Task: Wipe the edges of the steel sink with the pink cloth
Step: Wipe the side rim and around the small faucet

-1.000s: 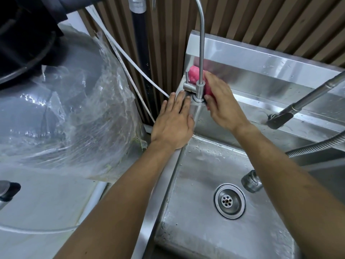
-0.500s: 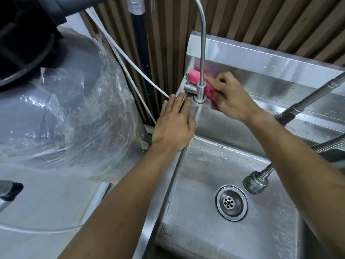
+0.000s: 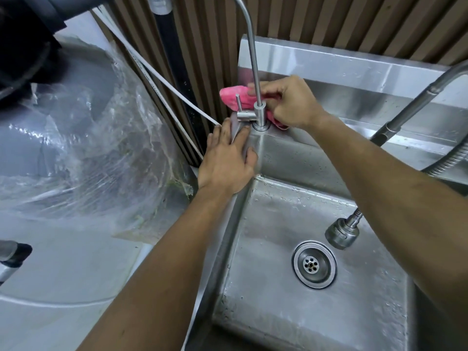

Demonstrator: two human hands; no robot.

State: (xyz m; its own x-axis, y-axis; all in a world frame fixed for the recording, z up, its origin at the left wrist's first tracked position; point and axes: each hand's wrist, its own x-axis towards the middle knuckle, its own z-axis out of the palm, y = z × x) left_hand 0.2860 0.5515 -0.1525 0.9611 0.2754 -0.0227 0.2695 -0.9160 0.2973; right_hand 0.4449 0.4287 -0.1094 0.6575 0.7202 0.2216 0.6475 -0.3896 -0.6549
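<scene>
Where right hand [image 3: 291,105] grips, pink cloth [image 3: 234,96] bunched, creased.

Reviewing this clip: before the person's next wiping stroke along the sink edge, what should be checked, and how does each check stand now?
1. Pink cloth gripped in right hand: ok.
2. Cloth in contact with the back ledge behind the slim faucet: cannot tell, the hand and faucet hide the contact.
3. Left hand braced flat on the steel sink at its left rim: ok.
4. Path rightward along the ledge free: not ok, the spray hose crosses it.
5. Spray head hanging over the basin, clear of the rim: ok.
</scene>
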